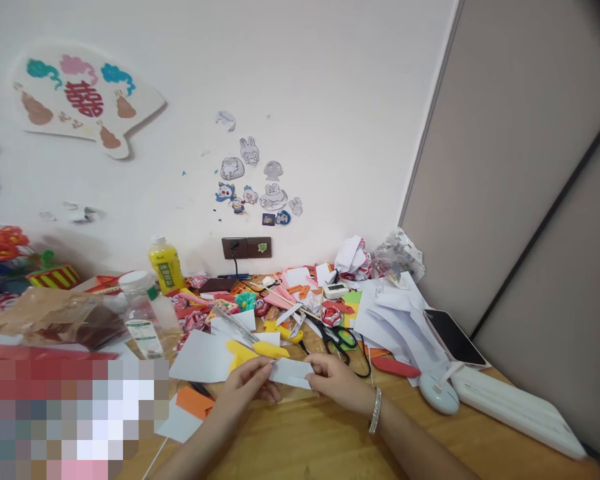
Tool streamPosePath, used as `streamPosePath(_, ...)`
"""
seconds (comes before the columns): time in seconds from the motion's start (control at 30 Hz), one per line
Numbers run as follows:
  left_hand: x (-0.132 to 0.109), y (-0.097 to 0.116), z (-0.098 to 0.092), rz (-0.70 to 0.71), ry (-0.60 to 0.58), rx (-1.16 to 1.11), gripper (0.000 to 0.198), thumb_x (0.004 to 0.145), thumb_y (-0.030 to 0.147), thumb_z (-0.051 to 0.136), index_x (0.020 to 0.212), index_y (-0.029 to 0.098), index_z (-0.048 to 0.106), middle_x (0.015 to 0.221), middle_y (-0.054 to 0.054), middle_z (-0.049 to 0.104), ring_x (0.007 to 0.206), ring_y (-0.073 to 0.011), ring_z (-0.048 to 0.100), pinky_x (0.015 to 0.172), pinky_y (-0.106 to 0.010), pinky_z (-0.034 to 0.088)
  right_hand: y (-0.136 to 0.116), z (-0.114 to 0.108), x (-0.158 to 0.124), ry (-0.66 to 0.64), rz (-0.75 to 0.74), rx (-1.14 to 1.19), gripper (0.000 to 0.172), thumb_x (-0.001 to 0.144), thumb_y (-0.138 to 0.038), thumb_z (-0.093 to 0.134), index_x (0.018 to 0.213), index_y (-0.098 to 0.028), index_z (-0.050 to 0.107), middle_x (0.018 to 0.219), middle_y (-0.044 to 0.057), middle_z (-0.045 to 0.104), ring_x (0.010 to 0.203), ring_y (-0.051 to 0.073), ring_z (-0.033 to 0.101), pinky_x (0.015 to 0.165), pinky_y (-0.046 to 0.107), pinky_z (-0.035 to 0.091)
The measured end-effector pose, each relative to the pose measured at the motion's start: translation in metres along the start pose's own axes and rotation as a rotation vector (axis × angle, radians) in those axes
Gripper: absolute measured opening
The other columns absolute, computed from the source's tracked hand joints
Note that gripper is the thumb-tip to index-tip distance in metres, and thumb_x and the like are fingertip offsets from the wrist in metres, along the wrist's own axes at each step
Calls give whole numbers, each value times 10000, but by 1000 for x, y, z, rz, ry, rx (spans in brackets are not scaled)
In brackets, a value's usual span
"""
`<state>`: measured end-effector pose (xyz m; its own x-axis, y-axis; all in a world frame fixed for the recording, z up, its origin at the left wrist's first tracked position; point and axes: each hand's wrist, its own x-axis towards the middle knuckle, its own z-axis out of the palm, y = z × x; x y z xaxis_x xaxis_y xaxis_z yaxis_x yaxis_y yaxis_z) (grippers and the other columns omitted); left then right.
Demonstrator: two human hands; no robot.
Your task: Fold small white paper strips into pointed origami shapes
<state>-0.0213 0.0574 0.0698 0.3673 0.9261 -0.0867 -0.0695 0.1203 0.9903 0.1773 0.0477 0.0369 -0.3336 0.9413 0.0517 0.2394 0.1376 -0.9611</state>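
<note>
My left hand [245,388] and my right hand [337,381] meet over the wooden table [305,440], both pinching a small white piece of paper [291,371] between them. The left hand's fingers curl over the paper's left end; the right hand's fingers close on its right end. A silver bracelet [375,411] circles my right wrist. Just beyond the paper lie yellow-handled scissors [260,348] and a larger white sheet [200,359].
Black-handled scissors [337,339], coloured paper scraps and several paper flowers crowd the table's middle. A clear bottle [143,317] and a yellow bottle [165,265] stand left. A phone [453,338], white papers and a white device [517,403] lie right. An orange scrap [194,402] lies near my left wrist.
</note>
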Motion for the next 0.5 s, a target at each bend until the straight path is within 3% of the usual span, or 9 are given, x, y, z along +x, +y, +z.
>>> streamPosePath(0.2, 2, -2, 0, -16, -64, 74, 422, 604, 493, 657, 811, 131, 597, 486, -4, 637, 473, -154, 588, 513, -249, 463, -6, -4, -2, -3, -29, 94, 139, 773, -232, 494, 853, -130, 547, 607, -43, 465, 493, 59, 401, 454, 162, 299)
streamPosePath(0.3, 6, -10, 1, -3, -63, 116, 427, 584, 502, 666, 785, 134, 585, 453, 13, 615, 422, -135, 564, 467, -232, 437, -4, -2, -4, -25, -50, 109, 230, 805, -335, 486, 886, -129, 549, 636, -29, 486, 509, 67, 439, 475, 172, 341)
streamPosePath(0.5, 7, -18, 2, -12, -54, 30, 431, 577, 480, 676, 821, 141, 566, 473, 41, 599, 381, -129, 555, 419, -233, 426, 1, 2, -4, -32, -27, 156, 293, 766, -376, 559, 938, -139, 568, 660, -19, 539, 480, 66, 484, 477, 182, 381)
